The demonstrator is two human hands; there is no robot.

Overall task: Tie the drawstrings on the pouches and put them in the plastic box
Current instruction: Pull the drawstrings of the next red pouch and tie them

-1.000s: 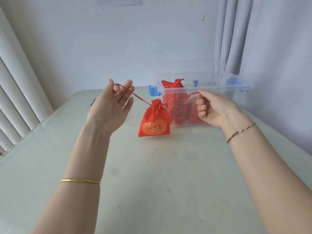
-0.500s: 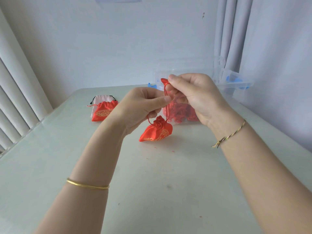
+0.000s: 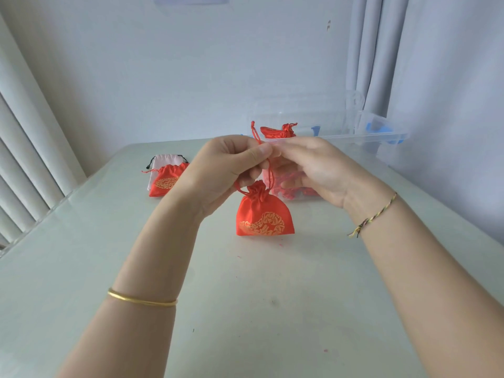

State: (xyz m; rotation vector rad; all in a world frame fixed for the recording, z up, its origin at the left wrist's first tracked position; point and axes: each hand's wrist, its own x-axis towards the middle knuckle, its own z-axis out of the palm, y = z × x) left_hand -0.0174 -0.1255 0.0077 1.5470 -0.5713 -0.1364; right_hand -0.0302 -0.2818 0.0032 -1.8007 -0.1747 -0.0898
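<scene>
- Left hand [image 3: 223, 173]: fingers pinched the drawstring [image 3: 270, 174] above the red pouch [image 3: 264, 214].
- Right hand [image 3: 319, 170]: fingers pinched it too.
- Pouch stood on the counter [image 3: 245, 309].

Soft, even daylight fills the room, bright but gentle, seemingly from the blinds [image 3: 24, 170] on the left. The tabletop [image 3: 245, 309] shows a soft, milky sheen, brightest toward its left edge. Shadows under the forearms and the red pouch [image 3: 264, 216] are faint and diffuse. Colours lean cool. Wide-angle distortion bows the blinds and the curtain [image 3: 376, 55] near the edges. Motion blur smears the fingertips [image 3: 276, 147] of the right grip [image 3: 316, 170]; elsewhere detail is sharp.
</scene>
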